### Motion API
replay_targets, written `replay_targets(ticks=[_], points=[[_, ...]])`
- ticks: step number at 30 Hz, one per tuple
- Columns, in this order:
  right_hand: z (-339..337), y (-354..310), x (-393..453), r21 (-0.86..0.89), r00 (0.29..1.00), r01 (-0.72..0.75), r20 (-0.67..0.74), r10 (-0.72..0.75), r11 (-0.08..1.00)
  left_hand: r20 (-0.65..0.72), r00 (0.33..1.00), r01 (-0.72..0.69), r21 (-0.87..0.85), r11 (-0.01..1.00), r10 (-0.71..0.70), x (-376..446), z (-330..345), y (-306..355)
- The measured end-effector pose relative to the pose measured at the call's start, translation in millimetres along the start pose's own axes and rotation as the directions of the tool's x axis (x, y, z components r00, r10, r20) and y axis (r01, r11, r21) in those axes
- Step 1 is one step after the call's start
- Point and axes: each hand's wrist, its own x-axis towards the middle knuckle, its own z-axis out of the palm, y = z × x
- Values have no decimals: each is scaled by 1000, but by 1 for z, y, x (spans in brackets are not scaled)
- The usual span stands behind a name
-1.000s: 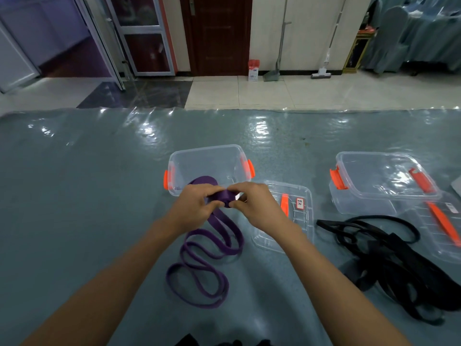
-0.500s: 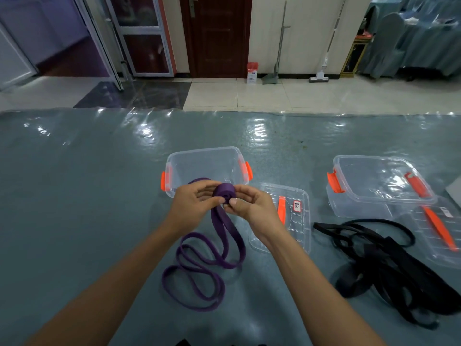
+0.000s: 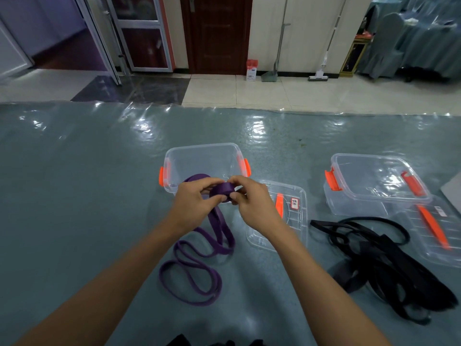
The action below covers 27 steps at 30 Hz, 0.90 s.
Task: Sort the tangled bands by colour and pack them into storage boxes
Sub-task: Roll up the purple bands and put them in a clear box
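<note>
Left hand: we curled our left hand (image 3: pixel 193 199) round the rolled end of the long flat purple rubber band (image 3: pixel 220 193), fingers bent tight on it.
Right hand: our right hand (image 3: pixel 250 204) pinched the same roll, fingers closed on it.
Purple band: the roll sat just before the open clear plastic storage box with orange latches (image 3: pixel 203 161); its loose loops trailed on the grey-blue worktop (image 3: pixel 74 196) nearer us.
Black bands: the tangled heap of flat black bands (image 3: pixel 379 255) lay well right of that box.

matt purple band (image 3: pixel 194 270), clear glossy plastic box (image 3: pixel 202 158)
</note>
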Motion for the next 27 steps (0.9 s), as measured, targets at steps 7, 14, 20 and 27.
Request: replay_targets(ticks=[7,14,20,27], points=[[14,9,-4,470,980,-129,-72,183,873,-9,988,149,-220,964,-155,-10,-3,-2],[8,9,-14,262,993,-115,19,114,958,50,998,-46,62,997,42,-8,-15,-12],[-8,0,-9,-46,997,6,79,-2,999,132,977,-185,126,975,168,-1,-15,-7],[-1,0,-9,675,977,-196,69,203,711,31,989,148,-280,949,-145,1,-12,4]])
